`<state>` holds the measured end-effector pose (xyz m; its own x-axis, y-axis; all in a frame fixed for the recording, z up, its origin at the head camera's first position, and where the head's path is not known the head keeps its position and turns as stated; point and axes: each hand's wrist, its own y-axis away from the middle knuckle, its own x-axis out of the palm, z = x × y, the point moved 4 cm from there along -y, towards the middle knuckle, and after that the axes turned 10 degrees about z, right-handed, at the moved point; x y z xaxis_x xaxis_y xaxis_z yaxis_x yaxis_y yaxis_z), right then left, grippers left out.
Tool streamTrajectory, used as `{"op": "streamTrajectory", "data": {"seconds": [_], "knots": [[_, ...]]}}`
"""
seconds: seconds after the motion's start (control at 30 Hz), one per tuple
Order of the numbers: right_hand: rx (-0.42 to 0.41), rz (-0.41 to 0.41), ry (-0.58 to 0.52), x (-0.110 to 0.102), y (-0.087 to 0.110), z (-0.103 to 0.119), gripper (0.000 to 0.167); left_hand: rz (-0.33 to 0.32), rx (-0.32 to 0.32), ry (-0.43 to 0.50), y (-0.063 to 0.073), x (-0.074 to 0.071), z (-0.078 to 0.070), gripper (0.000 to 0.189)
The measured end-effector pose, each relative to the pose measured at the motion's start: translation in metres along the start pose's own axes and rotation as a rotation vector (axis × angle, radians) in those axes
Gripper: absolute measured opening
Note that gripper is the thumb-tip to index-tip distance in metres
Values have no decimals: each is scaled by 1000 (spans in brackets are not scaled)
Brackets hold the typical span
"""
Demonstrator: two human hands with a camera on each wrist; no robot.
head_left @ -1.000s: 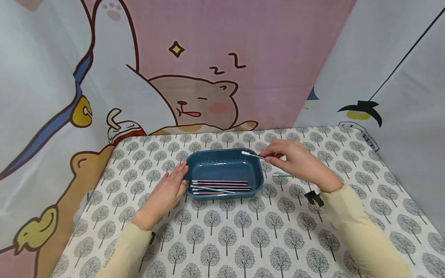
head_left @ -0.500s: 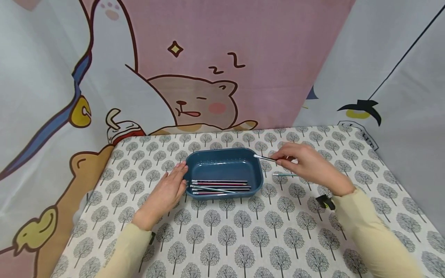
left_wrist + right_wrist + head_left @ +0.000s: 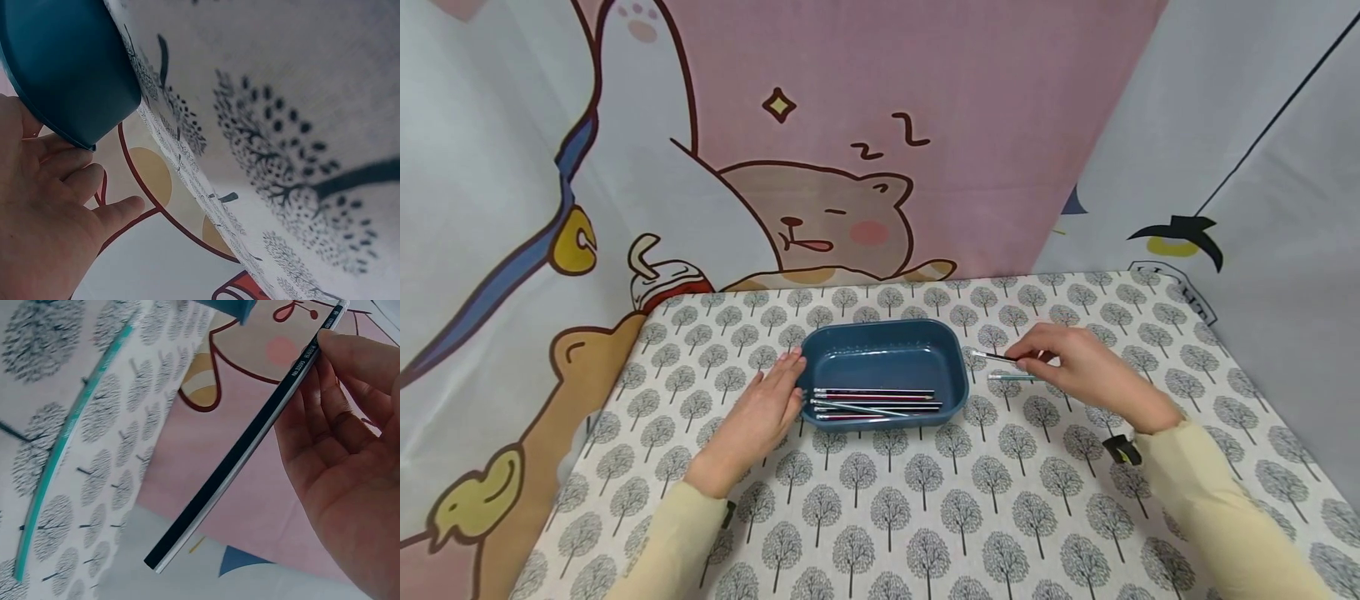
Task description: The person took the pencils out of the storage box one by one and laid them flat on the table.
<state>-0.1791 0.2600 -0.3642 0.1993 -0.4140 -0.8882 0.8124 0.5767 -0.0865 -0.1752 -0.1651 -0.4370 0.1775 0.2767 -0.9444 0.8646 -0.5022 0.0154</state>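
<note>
My right hand pinches a black-and-white striped pencil between thumb and fingers. It is above the cloth, to the right of the blue plastic basin. In the right wrist view the pencil slants across, its flat unsharpened end away from the hand. Beneath it a teal pencil lies on the cloth, partly hidden by the right hand in the head view. My left hand rests against the basin's left rim with fingers fairly straight. Several dark, red and silvery pencils lie along the basin's near side.
The table is covered with a tree-print cloth. A curtain with cartoon animals hangs behind the table and along both sides.
The right hand has moved right and slightly toward me, carrying the striped pencil from over the basin's right rim to beside the basin. The left hand and basin stay put.
</note>
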Motion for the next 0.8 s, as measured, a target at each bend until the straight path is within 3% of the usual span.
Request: {"op": "streamTrajectory", "data": {"seconds": [0.4, 0.8], "knots": [[-2, 11, -38, 12, 11, -22, 24, -1, -1, 8, 0, 0, 0, 51], [-12, 12, 3, 21, 18, -39, 26, -2, -4, 9, 0, 0, 0, 51]]}}
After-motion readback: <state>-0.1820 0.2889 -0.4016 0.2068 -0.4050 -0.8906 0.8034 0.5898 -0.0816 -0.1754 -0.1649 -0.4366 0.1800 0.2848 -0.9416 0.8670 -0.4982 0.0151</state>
